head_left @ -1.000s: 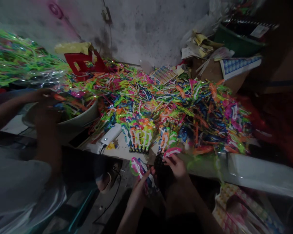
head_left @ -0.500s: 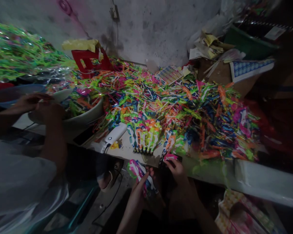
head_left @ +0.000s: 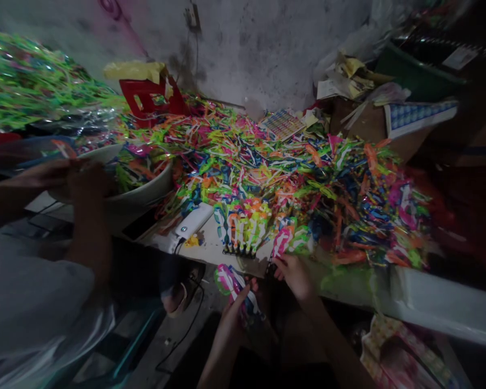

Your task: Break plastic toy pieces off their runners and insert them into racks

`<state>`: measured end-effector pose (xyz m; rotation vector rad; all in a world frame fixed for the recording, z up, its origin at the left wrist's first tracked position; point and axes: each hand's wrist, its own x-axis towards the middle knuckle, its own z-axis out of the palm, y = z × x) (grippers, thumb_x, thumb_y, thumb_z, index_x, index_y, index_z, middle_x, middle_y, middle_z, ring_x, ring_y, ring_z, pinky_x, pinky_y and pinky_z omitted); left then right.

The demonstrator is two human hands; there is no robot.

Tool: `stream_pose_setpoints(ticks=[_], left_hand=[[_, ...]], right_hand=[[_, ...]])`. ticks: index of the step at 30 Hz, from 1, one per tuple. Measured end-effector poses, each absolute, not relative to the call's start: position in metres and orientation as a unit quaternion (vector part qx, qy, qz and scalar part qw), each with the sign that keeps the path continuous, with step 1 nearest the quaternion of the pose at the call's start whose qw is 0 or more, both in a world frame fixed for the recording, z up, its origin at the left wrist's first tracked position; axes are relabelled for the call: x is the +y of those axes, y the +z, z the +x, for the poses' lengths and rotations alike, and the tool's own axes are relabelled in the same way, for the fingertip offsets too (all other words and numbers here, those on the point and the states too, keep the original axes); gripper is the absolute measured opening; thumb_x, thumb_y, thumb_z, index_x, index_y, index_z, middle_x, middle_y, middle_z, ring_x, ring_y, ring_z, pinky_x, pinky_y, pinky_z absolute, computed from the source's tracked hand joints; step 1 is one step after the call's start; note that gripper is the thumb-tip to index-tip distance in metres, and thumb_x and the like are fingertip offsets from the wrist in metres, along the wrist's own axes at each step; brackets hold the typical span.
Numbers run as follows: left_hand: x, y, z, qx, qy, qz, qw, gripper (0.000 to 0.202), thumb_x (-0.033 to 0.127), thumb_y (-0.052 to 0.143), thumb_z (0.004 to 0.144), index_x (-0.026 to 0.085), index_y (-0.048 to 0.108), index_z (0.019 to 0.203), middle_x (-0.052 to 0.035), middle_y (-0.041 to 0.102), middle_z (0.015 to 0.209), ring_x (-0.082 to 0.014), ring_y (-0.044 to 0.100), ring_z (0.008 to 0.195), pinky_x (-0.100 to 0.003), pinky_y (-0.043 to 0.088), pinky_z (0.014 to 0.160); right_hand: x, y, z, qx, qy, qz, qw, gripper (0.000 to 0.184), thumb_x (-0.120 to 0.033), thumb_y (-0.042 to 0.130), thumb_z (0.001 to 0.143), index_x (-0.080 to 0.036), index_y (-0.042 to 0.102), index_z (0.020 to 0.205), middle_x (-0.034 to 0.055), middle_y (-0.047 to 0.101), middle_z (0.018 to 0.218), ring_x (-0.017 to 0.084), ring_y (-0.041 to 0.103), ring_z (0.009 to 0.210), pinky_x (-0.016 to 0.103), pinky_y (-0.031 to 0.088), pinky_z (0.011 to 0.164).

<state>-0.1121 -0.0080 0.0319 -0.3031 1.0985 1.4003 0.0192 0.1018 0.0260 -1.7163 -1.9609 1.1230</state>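
Sorting glossy plastic strips at the counter's near edge

Right hand (head_left: 295, 273) pinches a pink strip (head_left: 282, 241); left hand (head_left: 235, 309) grips a striped bundle (head_left: 230, 280).

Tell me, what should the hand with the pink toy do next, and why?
Probably press it down into the black rack. The right hand pinches a pink piece upright at the table edge, beside a filled rack of standing pieces, while the left hand holds a bundle ready.

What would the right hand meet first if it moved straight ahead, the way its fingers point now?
Probably the pink toy that the right hand already touches at its fingertips, then the big toy pile behind it. Depth is unclear in this dim view.
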Motion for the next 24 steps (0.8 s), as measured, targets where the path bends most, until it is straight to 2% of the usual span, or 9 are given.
stream_pose_setpoints(ticks=[7,10,14,18,21,24], left_hand=[[-0.006,0.030,-0.110,0.440,0.624,-0.134,0.631,0.027,0.008,0.060,0.078,0.013,0.060,0.104,-0.0061,0.072,0.088,-0.0181,0.066,0.090,-0.025,0.053,0.079],[-0.008,0.034,-0.111,0.440,0.620,-0.129,0.636,0.029,0.009,0.060,0.078,0.012,0.059,0.106,-0.0073,0.071,0.092,-0.0188,0.065,0.094,-0.026,0.053,0.082],[-0.015,0.037,-0.113,0.415,0.623,-0.117,0.653,0.034,0.010,0.062,0.076,0.013,0.058,0.109,-0.0068,0.071,0.092,-0.0201,0.064,0.094,-0.027,0.052,0.084],[-0.016,0.036,-0.113,0.399,0.624,-0.079,0.668,0.037,0.010,0.065,0.073,0.014,0.059,0.109,-0.0070,0.071,0.092,-0.0212,0.064,0.096,-0.028,0.052,0.084],[-0.014,0.036,-0.112,0.418,0.624,-0.057,0.658,0.039,0.010,0.067,0.070,0.013,0.060,0.109,-0.0073,0.071,0.092,-0.0222,0.063,0.098,-0.029,0.052,0.086],[-0.013,0.038,-0.110,0.422,0.626,-0.051,0.654,0.044,0.009,0.069,0.068,0.013,0.058,0.111,-0.0074,0.072,0.091,-0.0237,0.062,0.100,-0.032,0.050,0.090]], right_hand=[[0.105,0.018,0.017,-0.680,0.413,-0.590,0.139,0.029,-0.036,0.043,0.087,-0.018,0.062,0.074,0.0010,0.065,0.050,0.013,0.059,0.044,0.021,0.040,0.046],[0.102,0.023,0.019,-0.689,0.382,-0.601,0.134,0.034,-0.040,0.043,0.087,-0.018,0.062,0.068,0.0015,0.063,0.049,0.013,0.057,0.043,0.022,0.038,0.046],[0.080,0.037,0.023,-0.703,0.336,-0.611,0.140,0.039,-0.046,0.041,0.086,-0.019,0.063,0.069,0.0013,0.062,0.051,0.013,0.056,0.048,0.022,0.036,0.051],[0.042,0.054,0.023,-0.752,0.422,-0.498,0.088,0.036,-0.047,0.049,0.081,-0.018,0.065,0.068,0.0016,0.066,0.064,0.014,0.057,0.060,0.022,0.035,0.053],[0.023,0.061,0.022,-0.734,0.482,-0.474,0.061,0.033,-0.045,0.052,0.079,-0.016,0.066,0.073,0.0006,0.065,0.066,0.015,0.057,0.063,0.021,0.035,0.052],[0.020,0.057,0.026,-0.703,0.511,-0.483,0.106,0.029,-0.041,0.053,0.078,-0.016,0.066,0.073,0.0004,0.065,0.068,0.015,0.058,0.066,0.022,0.039,0.057]])
